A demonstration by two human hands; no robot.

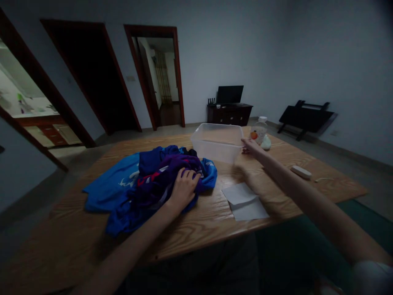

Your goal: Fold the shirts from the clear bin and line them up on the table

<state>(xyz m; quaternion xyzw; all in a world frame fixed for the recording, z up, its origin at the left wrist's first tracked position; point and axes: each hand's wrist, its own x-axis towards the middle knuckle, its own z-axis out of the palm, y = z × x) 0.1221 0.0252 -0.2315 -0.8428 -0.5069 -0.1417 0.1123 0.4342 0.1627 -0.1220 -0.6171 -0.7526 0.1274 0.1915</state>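
Left hand draped over jersey pile, left half of tabletop; grip on fabric unclear. Right hand pinching rim of clear plastic bin near far edge: hard push could drop it; sideways swing could topple jar.

Through my feed the table looks like wood, smooth and boldly grained, faintly glossy at its near edge. Toward its left edge I see clothes of creased cloth, slightly silky. By the far edge, the bin is cloudy, smooth plastic. The paper at the near edge is matt; the case toward the right corner looks like smooth plastic.
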